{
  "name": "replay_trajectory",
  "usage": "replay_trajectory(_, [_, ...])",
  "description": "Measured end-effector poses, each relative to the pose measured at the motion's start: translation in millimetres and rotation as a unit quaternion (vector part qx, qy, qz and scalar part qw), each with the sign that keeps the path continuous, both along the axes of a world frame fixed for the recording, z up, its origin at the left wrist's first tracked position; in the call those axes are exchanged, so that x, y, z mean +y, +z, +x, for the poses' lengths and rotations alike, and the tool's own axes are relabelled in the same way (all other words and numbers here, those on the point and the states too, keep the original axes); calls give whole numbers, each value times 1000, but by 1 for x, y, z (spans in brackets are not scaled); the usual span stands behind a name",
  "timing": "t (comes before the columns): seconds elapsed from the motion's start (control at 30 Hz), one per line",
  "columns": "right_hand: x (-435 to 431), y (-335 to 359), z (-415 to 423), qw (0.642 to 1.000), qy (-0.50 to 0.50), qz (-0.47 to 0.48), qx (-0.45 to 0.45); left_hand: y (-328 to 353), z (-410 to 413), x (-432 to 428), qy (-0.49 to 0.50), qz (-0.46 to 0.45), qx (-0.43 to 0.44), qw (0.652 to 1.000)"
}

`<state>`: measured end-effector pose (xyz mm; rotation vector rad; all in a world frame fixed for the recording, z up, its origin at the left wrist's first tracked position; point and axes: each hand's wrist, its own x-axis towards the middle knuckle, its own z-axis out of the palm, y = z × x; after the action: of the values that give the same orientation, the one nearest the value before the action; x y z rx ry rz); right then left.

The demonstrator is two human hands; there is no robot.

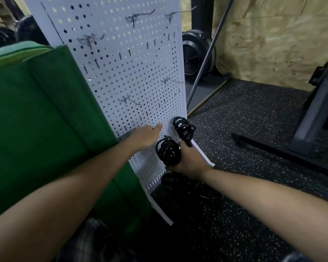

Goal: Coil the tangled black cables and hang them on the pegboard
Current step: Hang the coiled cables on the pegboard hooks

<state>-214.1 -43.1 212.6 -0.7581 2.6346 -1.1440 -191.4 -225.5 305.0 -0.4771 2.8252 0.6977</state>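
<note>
Black cable coil point(168, 152) clasped in our right grip point(189, 161), low against the pegboard point(121, 63); we judge it light and springy, best held across all turns. Left grip point(146, 137), straight-fingered, touches the pegboard; second coil point(184, 127) hangs at its right edge.

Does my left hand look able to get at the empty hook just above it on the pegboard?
Probably yes. The left hand lies open against the pegboard, holding nothing, and only bare board separates it from the empty hook above.
</note>
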Motion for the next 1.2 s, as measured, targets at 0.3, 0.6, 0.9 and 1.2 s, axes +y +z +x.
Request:
replay_trajectory(0.3, [-41,-7,-6,1000,23,-3,-10,1,0,2,25,1,-2,1000])
replay_trajectory(0.6, [-43,-16,-8,999,18,-29,18,-2,6,1,-27,7,-2,1000])
replay_trajectory(0.9, [-38,-18,-16,999,42,8,2,-9,12,-1,-58,-6,-2,998])
replay_trajectory(1.2, [-55,-19,-20,999,44,-3,7,-8,23,-3,-103,-79,-18,991])
